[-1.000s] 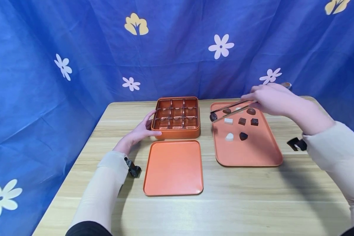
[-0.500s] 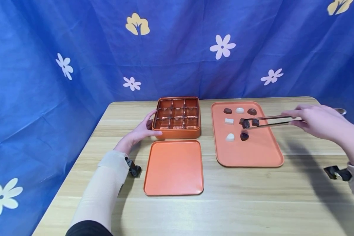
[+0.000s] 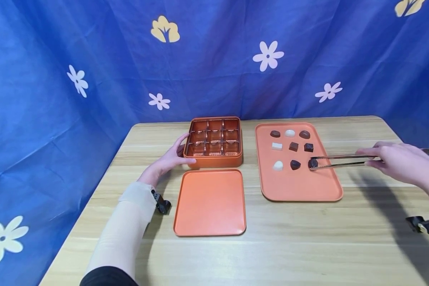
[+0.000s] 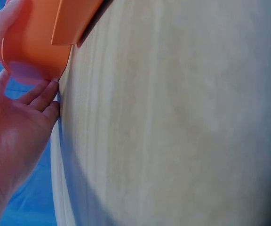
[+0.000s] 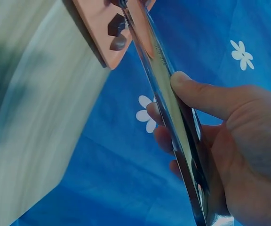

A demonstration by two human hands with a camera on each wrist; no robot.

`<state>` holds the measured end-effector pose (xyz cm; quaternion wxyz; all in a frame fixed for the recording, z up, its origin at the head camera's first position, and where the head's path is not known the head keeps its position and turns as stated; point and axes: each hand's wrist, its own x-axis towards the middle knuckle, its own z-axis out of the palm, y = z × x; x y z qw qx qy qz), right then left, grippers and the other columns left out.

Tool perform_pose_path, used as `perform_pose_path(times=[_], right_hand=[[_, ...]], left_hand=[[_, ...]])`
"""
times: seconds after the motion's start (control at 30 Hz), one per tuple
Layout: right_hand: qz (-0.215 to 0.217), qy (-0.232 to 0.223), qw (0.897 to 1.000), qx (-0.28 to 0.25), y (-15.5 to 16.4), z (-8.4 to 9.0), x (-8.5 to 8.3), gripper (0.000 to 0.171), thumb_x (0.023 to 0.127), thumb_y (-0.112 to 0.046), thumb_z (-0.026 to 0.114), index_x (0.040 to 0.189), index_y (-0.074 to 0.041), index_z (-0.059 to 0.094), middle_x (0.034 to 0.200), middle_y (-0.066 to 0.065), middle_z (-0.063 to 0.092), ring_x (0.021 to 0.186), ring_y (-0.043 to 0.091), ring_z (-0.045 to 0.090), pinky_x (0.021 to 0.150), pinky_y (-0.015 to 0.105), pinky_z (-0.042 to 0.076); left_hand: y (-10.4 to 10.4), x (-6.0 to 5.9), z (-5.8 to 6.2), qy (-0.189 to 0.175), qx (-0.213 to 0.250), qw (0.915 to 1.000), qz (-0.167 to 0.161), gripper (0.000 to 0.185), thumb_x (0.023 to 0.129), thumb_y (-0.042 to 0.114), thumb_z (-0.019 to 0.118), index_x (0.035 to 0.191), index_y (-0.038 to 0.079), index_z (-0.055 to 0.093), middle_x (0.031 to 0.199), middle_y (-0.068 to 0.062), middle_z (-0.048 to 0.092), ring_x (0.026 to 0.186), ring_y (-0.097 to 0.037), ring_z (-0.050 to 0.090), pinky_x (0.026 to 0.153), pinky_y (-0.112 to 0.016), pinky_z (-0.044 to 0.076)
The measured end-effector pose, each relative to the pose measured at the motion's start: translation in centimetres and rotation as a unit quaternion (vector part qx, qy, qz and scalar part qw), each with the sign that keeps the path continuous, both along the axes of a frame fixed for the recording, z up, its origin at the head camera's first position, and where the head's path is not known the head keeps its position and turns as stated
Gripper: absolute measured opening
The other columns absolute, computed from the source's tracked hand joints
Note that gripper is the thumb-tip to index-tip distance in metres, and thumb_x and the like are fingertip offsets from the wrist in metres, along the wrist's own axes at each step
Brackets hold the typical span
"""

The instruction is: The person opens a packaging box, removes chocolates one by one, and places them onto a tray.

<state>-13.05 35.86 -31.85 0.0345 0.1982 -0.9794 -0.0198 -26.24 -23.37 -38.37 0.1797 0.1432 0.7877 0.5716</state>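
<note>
My right hand (image 3: 397, 161) grips metal tongs (image 3: 343, 161), also seen close up as the tongs (image 5: 166, 94) in the right wrist view. Their tips pinch a dark round chocolate (image 3: 312, 163) low over the orange tray (image 3: 300, 186). Several dark and white chocolates (image 3: 293, 147) lie on that tray. My left hand (image 3: 169, 159) rests with straight fingers against the left side of the orange compartment box (image 3: 215, 142); the left wrist view shows the fingers (image 4: 36, 94) touching the box corner (image 4: 32, 52). The box's compartments look empty.
The flat orange lid (image 3: 210, 202) lies on the wooden table (image 3: 271, 246) in front of the box. A blue flowered cloth (image 3: 93, 59) hangs behind and to the left. A black wrist strap clip (image 3: 162, 205) sits by my left sleeve.
My right hand has pulled back to the right and lowered, carrying the tongs and the dark chocolate from near the box to the tray's right middle. The left hand stayed still.
</note>
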Motion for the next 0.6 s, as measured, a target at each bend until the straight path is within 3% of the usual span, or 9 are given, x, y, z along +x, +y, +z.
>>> perform_pose_path(times=[0.27, 0.5, 0.6], right_hand=[[-0.009, 0.010, 1.000, -0.024, 0.4, -1.0, 0.3, 0.035, 0.083, -0.011, 0.074, 0.118, -0.005, 0.069, 0.080, 0.003, 0.061, 0.061, 0.014, 0.050, 0.050, 0.037, 0.040], [-0.040, 0.017, 0.997, -0.058, 1.4, -1.5, 0.9, 0.039, 0.086, -0.011, 0.072, 0.123, -0.001, 0.063, 0.088, 0.008, 0.060, 0.064, 0.013, 0.049, 0.051, 0.035, 0.039], [-0.037, 0.028, 0.995, -0.089, 2.0, -2.2, 0.8, 0.039, 0.087, -0.009, 0.071, 0.122, 0.003, 0.061, 0.091, 0.016, 0.061, 0.066, 0.019, 0.053, 0.056, 0.041, 0.045]], left_hand=[[-0.5, -1.1, -2.0, 0.009, -0.003, 1.0000, 0.001, 0.104, 0.084, 0.000, 0.073, 0.157, 0.028, 0.005, 0.155, -0.025, 0.022, 0.140, -0.037, 0.027, 0.113, -0.048, 0.019], [-0.5, -1.2, -2.2, 0.015, 0.003, 0.9999, 0.000, 0.103, 0.083, 0.000, 0.073, 0.157, 0.028, 0.007, 0.153, -0.024, 0.025, 0.139, -0.037, 0.029, 0.113, -0.048, 0.019], [-0.6, -1.2, -2.1, 0.018, 0.002, 0.9998, 0.001, 0.103, 0.083, -0.001, 0.073, 0.157, 0.028, 0.007, 0.153, -0.024, 0.025, 0.139, -0.037, 0.029, 0.113, -0.048, 0.019]])
